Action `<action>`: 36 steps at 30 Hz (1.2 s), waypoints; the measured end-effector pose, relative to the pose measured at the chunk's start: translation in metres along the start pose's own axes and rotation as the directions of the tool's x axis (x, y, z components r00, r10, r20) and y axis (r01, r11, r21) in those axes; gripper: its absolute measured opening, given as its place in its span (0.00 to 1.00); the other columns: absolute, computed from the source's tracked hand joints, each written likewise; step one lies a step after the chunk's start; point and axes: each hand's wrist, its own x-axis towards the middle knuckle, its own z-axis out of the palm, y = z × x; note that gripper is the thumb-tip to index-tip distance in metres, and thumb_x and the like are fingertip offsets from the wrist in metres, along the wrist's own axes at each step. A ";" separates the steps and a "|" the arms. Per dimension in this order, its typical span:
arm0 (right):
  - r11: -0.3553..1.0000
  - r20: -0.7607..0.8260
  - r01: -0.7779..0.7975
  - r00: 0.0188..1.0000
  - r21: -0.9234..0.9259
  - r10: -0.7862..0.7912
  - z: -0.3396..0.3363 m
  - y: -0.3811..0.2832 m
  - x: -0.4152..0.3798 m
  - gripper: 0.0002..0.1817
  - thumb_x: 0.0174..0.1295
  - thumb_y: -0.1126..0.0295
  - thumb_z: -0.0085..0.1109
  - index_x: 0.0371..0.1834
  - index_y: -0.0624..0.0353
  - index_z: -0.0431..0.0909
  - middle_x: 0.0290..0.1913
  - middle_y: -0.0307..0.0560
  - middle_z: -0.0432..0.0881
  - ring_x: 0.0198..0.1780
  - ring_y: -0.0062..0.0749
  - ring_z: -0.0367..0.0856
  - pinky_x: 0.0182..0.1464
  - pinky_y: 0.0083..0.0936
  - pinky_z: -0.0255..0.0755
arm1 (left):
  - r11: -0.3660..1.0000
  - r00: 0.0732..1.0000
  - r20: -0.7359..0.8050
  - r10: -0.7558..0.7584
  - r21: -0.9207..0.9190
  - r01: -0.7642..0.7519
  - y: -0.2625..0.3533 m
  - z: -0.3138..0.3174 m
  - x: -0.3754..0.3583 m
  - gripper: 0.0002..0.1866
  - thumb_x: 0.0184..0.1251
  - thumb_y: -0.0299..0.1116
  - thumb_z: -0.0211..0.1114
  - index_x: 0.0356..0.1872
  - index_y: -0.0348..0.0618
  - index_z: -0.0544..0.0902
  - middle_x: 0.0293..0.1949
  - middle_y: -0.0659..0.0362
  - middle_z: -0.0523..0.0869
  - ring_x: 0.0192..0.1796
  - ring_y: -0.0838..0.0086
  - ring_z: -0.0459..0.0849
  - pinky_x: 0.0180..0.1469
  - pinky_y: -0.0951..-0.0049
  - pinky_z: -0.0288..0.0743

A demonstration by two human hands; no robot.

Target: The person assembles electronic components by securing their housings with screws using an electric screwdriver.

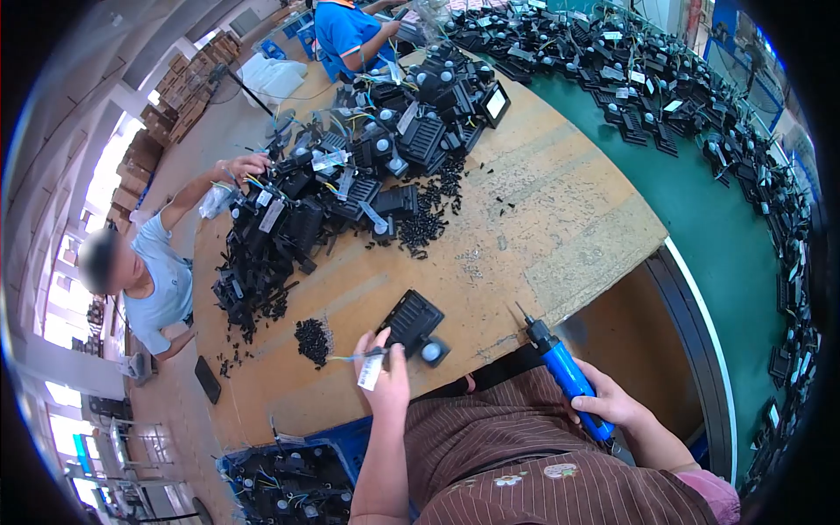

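Note:
A black finned lamp housing (415, 321) with a round white sensor (431, 352) is near the table's front edge. My left hand (388, 376) is closed on its lower left side, by its thin wires and a white label (370, 372). Over to the right, my right hand (604, 395) wraps round a blue electric screwdriver (567, 374). The screwdriver's bit points up and left, over the table edge, apart from the housing. Left of the housing lies a small pile of black parts (311, 342), with small screws beside it.
A large heap of black lamps (306, 201) covers the back left of the wooden table (560, 175). A person (162, 271) reaches into it; another in blue (346, 39) is behind. More lamps lie on the green surface (700, 227) at right. A blue crate (350, 442) stands below.

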 end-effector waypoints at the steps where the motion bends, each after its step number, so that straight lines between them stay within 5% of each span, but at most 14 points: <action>1: 1.000 0.017 -0.003 1.000 -0.010 0.003 -0.002 -0.001 0.002 0.50 0.63 0.58 0.70 0.82 0.57 0.48 0.44 0.45 0.76 0.36 0.28 0.81 0.40 0.28 0.78 | 0.990 1.000 0.017 -0.021 -0.142 0.024 -0.025 0.000 0.003 0.15 0.69 0.25 0.65 0.56 0.41 0.84 0.65 0.47 0.75 0.63 0.59 0.78 0.66 0.61 0.73; 4: 1.000 0.019 -0.012 1.000 -0.023 0.012 0.001 -0.006 0.008 0.50 0.64 0.58 0.70 0.83 0.57 0.47 0.42 0.45 0.76 0.36 0.28 0.81 0.40 0.28 0.77 | 0.902 0.984 0.151 -0.090 -0.407 0.145 -0.043 -0.010 0.019 0.11 0.74 0.20 0.58 0.54 0.34 0.82 0.66 0.52 0.77 0.64 0.68 0.78 0.68 0.68 0.71; 6: 0.999 0.005 -0.013 1.000 -0.038 0.013 0.005 -0.007 0.012 0.52 0.61 0.53 0.73 0.82 0.58 0.49 0.40 0.45 0.77 0.35 0.30 0.81 0.38 0.29 0.77 | 0.912 0.969 0.245 -0.001 -0.398 0.101 -0.037 -0.019 0.036 0.11 0.75 0.21 0.57 0.54 0.35 0.83 0.63 0.53 0.81 0.63 0.69 0.79 0.68 0.69 0.70; 8: 0.999 0.035 -0.005 0.999 -0.043 0.007 0.007 -0.009 0.016 0.50 0.64 0.59 0.69 0.83 0.58 0.47 0.41 0.44 0.76 0.36 0.28 0.81 0.40 0.29 0.78 | 0.954 0.925 0.379 -0.029 -0.265 0.139 -0.027 -0.026 0.054 0.13 0.75 0.23 0.57 0.55 0.39 0.85 0.53 0.58 0.87 0.59 0.73 0.81 0.67 0.71 0.70; 13: 1.000 0.069 -0.017 0.997 -0.022 0.019 0.010 -0.007 0.024 0.49 0.66 0.62 0.68 0.83 0.57 0.45 0.41 0.44 0.77 0.37 0.28 0.81 0.39 0.29 0.79 | 0.960 0.694 0.716 0.071 -0.239 0.148 -0.016 -0.030 0.110 0.11 0.75 0.24 0.59 0.51 0.38 0.87 0.57 0.55 0.87 0.63 0.69 0.82 0.68 0.69 0.71; 17: 1.000 0.082 -0.015 0.997 0.011 0.014 0.010 -0.002 0.027 0.50 0.65 0.61 0.69 0.83 0.57 0.45 0.41 0.44 0.77 0.36 0.28 0.81 0.39 0.29 0.79 | 0.965 0.543 0.836 0.081 -0.201 0.166 0.005 -0.019 0.137 0.12 0.72 0.21 0.58 0.50 0.37 0.88 0.62 0.52 0.85 0.67 0.66 0.79 0.71 0.67 0.69; 20: 0.999 0.081 -0.018 0.997 0.029 0.016 0.007 -0.006 0.027 0.50 0.65 0.61 0.69 0.84 0.57 0.45 0.42 0.45 0.76 0.37 0.29 0.81 0.39 0.29 0.79 | 0.925 0.589 0.789 0.175 -0.336 0.176 0.011 -0.013 0.145 0.12 0.73 0.21 0.57 0.49 0.37 0.87 0.62 0.50 0.85 0.68 0.64 0.79 0.71 0.66 0.69; 24: 0.999 0.042 -0.006 0.999 0.053 0.004 0.004 -0.006 0.025 0.52 0.62 0.56 0.72 0.82 0.58 0.48 0.42 0.47 0.77 0.36 0.30 0.82 0.38 0.28 0.78 | 0.876 0.806 0.536 0.252 -0.480 0.045 0.018 -0.046 0.166 0.09 0.75 0.24 0.58 0.44 0.37 0.87 0.52 0.55 0.88 0.62 0.66 0.82 0.69 0.64 0.70; 26: 0.998 0.024 0.011 1.000 0.058 -0.012 0.003 -0.006 0.025 0.52 0.61 0.53 0.73 0.81 0.58 0.49 0.42 0.48 0.78 0.35 0.31 0.82 0.38 0.28 0.78 | 0.818 0.854 0.485 0.187 -0.558 0.138 0.013 -0.066 0.174 0.08 0.75 0.25 0.58 0.44 0.36 0.86 0.49 0.55 0.88 0.63 0.64 0.82 0.70 0.62 0.69; 30: 0.996 0.028 0.020 0.999 0.082 -0.022 0.004 -0.010 0.026 0.52 0.61 0.54 0.73 0.81 0.58 0.49 0.42 0.48 0.78 0.35 0.31 0.82 0.38 0.29 0.77 | 0.885 0.847 0.507 0.163 -0.455 0.101 0.006 -0.080 0.161 0.09 0.74 0.22 0.56 0.44 0.36 0.86 0.48 0.54 0.88 0.66 0.61 0.80 0.72 0.60 0.67; 34: 0.998 0.081 -0.002 0.997 0.065 -0.003 -0.004 0.001 0.029 0.50 0.66 0.62 0.69 0.84 0.56 0.43 0.42 0.45 0.77 0.37 0.29 0.81 0.39 0.29 0.78 | 0.929 0.715 0.684 0.149 -0.344 0.135 -0.007 -0.044 0.138 0.09 0.73 0.22 0.57 0.45 0.36 0.87 0.59 0.50 0.86 0.63 0.67 0.81 0.70 0.67 0.69; 36: 0.998 0.079 -0.005 0.997 0.056 0.001 -0.002 0.000 0.028 0.50 0.66 0.63 0.68 0.84 0.56 0.43 0.41 0.45 0.77 0.36 0.29 0.81 0.39 0.29 0.78 | 0.959 0.673 0.738 0.047 -0.221 0.175 -0.005 -0.025 0.133 0.10 0.74 0.21 0.56 0.45 0.37 0.87 0.52 0.51 0.88 0.64 0.64 0.81 0.70 0.63 0.69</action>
